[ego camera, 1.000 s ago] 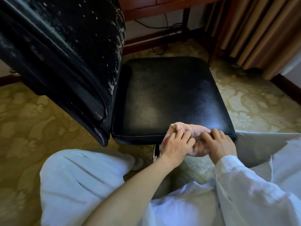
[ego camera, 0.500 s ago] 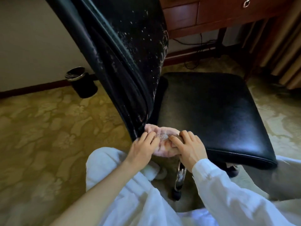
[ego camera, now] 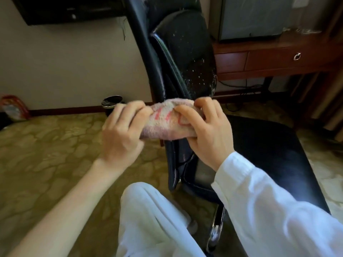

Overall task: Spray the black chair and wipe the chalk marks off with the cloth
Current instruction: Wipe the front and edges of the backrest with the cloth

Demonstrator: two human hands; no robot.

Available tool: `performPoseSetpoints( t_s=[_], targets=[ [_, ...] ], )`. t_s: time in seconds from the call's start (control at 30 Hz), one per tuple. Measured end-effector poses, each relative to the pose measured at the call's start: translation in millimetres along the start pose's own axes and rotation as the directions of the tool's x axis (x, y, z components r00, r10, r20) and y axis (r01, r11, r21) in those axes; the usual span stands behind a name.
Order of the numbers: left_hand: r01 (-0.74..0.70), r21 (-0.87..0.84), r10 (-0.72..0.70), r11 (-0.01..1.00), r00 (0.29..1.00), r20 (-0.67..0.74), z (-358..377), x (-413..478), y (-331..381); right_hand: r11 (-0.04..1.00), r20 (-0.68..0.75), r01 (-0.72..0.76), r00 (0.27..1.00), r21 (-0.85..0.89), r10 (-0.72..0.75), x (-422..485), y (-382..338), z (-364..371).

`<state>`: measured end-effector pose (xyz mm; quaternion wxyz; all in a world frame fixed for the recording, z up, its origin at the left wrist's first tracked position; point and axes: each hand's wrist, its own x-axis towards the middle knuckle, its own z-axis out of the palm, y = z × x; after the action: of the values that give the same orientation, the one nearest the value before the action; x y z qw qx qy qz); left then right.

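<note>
A person is gripping the bunched cloth with left hand and right hand, fingers curling round its ends, in front of the black chair. Wiping seems to be under way; next, the cloth is needing to be pressed onto the white specks.

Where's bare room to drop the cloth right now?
Seat, right of the backrest, is bare. Carpet left of the backrest, in front of the bin, is open too. Crowded at the backrest's edge: left hand and right hand grip the cloth there.
</note>
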<state>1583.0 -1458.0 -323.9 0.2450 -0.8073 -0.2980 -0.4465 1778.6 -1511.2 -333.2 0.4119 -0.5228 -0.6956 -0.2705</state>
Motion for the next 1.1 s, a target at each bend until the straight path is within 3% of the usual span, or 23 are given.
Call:
performPoseSetpoints(
  t_s=[0.1,0.17,0.5,0.67,0.77,0.93,1.1],
  targets=[
    [0.018,0.133,-0.004,0.991,0.994,-0.109,-15,48,-13,1.000,-0.099,-0.008,0.995,-0.008,0.007,49,-4,-12],
    [0.034,0.133,-0.019,0.991,0.993,-0.115,-19,65,-19,1.000,-0.103,-0.016,0.995,-0.008,0.015,68,-6,-13],
    [0.136,-0.117,-0.119,0.984,0.983,0.141,35,-15,-19,0.998,0.131,-0.036,0.990,-0.058,0.043,-6,4,40],
    [0.178,-0.131,-0.124,0.975,0.932,0.341,71,-68,-13,0.988,0.305,-0.066,0.946,-0.138,0.106,-57,10,72],
    [0.202,-0.112,-0.146,0.973,0.913,0.380,75,-74,-12,0.986,0.336,-0.087,0.933,-0.144,0.132,-63,11,79],
    [0.249,-0.124,-0.211,0.961,0.943,0.259,77,-49,-28,0.990,0.221,-0.029,0.973,-0.139,0.059,-19,13,69],
    [0.209,-0.076,-0.211,0.975,0.977,-0.025,55,13,-55,0.992,0.035,0.035,0.999,-0.119,-0.031,61,4,46]
  ],
)
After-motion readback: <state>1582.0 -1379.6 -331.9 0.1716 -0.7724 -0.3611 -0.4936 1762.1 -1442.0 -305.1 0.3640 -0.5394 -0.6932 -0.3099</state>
